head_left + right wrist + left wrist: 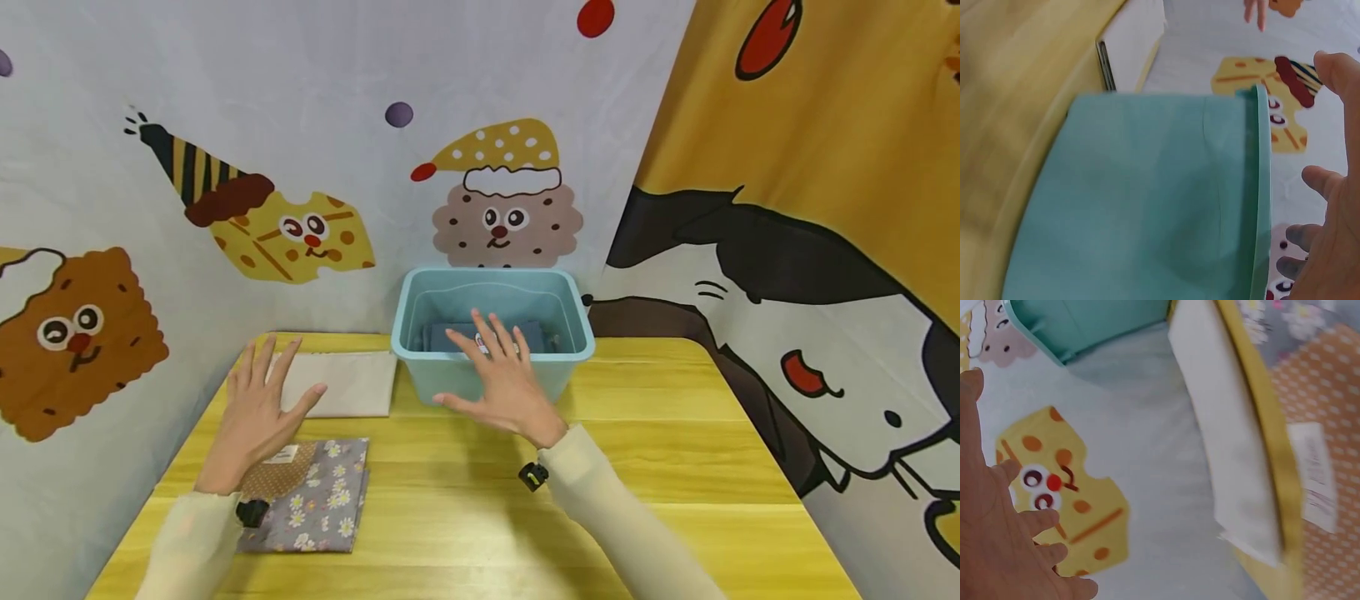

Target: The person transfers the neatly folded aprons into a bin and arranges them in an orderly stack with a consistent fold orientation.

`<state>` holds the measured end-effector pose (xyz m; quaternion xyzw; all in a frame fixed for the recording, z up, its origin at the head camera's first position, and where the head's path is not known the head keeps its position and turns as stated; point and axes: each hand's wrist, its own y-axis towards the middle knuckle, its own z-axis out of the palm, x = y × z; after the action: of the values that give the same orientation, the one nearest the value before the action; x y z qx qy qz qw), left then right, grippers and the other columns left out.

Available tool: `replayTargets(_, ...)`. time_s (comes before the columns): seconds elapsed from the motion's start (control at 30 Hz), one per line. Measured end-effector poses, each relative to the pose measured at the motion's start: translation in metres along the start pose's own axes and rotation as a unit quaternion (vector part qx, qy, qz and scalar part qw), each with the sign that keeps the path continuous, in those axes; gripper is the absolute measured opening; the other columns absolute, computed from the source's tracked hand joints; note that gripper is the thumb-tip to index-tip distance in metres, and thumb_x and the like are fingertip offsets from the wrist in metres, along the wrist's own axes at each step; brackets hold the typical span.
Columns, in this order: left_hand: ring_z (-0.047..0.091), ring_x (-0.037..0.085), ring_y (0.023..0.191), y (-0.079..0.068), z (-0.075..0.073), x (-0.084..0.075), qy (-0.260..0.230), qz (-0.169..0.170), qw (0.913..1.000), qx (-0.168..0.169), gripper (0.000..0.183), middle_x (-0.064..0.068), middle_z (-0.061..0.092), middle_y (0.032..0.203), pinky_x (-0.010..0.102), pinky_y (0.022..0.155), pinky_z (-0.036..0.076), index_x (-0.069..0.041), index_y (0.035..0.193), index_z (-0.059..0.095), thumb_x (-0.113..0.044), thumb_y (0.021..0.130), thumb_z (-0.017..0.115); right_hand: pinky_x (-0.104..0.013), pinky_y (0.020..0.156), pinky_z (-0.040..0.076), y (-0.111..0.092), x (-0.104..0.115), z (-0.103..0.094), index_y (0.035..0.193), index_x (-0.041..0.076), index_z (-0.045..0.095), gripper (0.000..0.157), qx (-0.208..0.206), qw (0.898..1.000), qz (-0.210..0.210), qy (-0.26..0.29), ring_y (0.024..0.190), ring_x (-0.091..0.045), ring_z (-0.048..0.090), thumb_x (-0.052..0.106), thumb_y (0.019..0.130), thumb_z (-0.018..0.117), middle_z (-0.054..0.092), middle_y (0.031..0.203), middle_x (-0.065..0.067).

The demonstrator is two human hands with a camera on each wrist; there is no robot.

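Observation:
My left hand hovers with spread fingers above a folded grey daisy-print cloth that has a brown polka-dot patch and a white label. Its fingertips overlap a flat white folded item behind in the head view; the left wrist view shows no contact. My right hand, fingers also spread, is held in front of and above a light blue plastic bin. Inside the bin lies a dark blue-grey folded cloth, partly hidden by that hand. Neither hand holds anything. In the right wrist view the bin wall stands apart from the fingers.
The yellow wood-grain table bears the bin at its far edge, with the white item to the bin's left. A white cartoon-printed curtain hangs behind, and a yellow cartoon fabric hangs at the right. Each wrist wears a small black device.

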<state>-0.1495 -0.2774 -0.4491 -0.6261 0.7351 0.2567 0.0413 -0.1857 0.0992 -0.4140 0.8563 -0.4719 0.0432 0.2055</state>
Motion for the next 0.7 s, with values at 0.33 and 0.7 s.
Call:
replayTargets(0.33,-0.010,0.055,0.154,-0.023,0.008,0.032,-0.028,-0.038,0.9987,0.021,0.083,0.033,0.004,0.168,0.080,0.115,0.003,-0.018,0.167,0.010,-0.050,0.104,0.052,-0.063,0.128,0.005,0.001,0.034,0.022,0.163,0.039,0.022,0.093,0.016,0.999,-0.047,0.003,0.162,-0.027,-0.002,0.078,0.087,0.058,-0.007,0.174,0.003)
replayTargets(0.7,-0.007,0.066,0.148,-0.050,0.007,0.062,-0.063,-0.099,0.9904,0.074,0.088,0.047,0.003,0.160,0.082,0.112,0.004,-0.003,0.165,0.006,-0.050,0.105,0.050,-0.058,0.129,0.013,0.002,0.069,0.045,0.163,0.036,0.026,0.096,0.043,0.993,-0.108,0.018,0.162,-0.029,0.003,0.077,0.085,0.062,-0.001,0.175,-0.001)
